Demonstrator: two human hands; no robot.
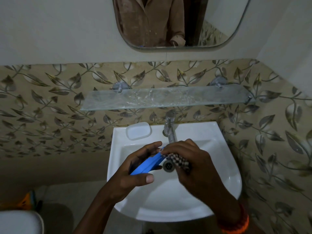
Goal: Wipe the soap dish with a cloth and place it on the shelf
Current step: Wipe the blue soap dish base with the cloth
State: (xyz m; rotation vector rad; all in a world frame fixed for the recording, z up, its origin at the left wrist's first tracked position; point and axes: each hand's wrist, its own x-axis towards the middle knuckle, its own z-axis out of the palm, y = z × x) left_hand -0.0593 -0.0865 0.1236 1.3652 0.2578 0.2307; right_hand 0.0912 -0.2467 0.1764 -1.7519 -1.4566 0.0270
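Room: bathroom corner, leaf-patterned tiles, mirror above.
Shelf: glass, on the wall above the tap, its top bare.
Basin: white, a pale lid on its back left rim.
Left hand: grips the blue dish, tilted on edge over the bowl.
Right hand: fingers bunch a checked cloth against the dish's upper end, above the drain.

We see the cloth mostly hidden under the right hand above the sink; the mirror is cut off at the top.
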